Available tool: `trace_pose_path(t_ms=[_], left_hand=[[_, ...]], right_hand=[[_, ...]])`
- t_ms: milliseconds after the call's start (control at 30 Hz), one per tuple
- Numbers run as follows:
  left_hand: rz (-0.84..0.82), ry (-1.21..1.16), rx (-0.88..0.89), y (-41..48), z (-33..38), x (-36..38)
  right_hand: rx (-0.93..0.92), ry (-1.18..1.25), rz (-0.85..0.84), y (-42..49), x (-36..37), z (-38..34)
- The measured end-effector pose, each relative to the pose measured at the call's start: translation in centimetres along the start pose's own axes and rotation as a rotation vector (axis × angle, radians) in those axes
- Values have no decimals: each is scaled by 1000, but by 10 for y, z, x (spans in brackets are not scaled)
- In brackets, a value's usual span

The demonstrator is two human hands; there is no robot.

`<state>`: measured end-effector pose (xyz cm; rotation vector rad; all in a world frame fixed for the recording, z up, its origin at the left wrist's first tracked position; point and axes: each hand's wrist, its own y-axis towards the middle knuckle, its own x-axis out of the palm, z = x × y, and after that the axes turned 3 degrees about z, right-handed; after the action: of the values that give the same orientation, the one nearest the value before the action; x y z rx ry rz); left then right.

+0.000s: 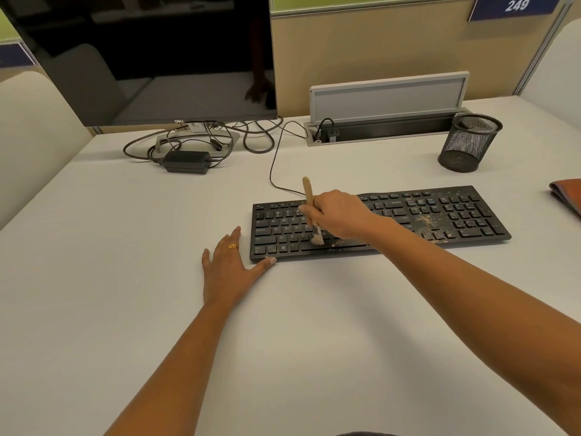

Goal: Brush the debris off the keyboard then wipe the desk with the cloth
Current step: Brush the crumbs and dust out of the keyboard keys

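A black keyboard (440,215) lies on the white desk (125,278), with brown crumbs (430,220) scattered over its right half and a few near the space bar. My right hand (339,212) grips a wooden-handled brush (309,196), whose pale bristles touch the keys just above the space bar. My left hand (229,265) rests flat on the desk with straight fingers, its thumb against the keyboard's front left corner. An orange-brown cloth (567,193) lies folded at the desk's right edge, partly out of frame.
A dark monitor (141,58) stands at the back left, with a tangle of cables and a black power adapter (187,162) at its base. A mesh pen cup (468,143) stands back right beside an open cable tray (386,121). The keyboard's cable (273,165) runs back toward the tray.
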<state>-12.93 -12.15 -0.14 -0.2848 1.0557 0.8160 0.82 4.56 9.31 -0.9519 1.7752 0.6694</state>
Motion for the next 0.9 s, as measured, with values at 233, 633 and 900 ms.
trace_pose_path(t_ms=[233, 633, 900], left_hand=[[-3, 1, 1, 0, 0, 0], [-5, -2, 5, 0, -1, 0], [-6, -3, 3, 0, -1, 1]], right_hand=[[122, 8, 157, 2, -10, 19], [133, 167, 129, -9, -3, 19], [136, 216, 99, -12, -2, 22]])
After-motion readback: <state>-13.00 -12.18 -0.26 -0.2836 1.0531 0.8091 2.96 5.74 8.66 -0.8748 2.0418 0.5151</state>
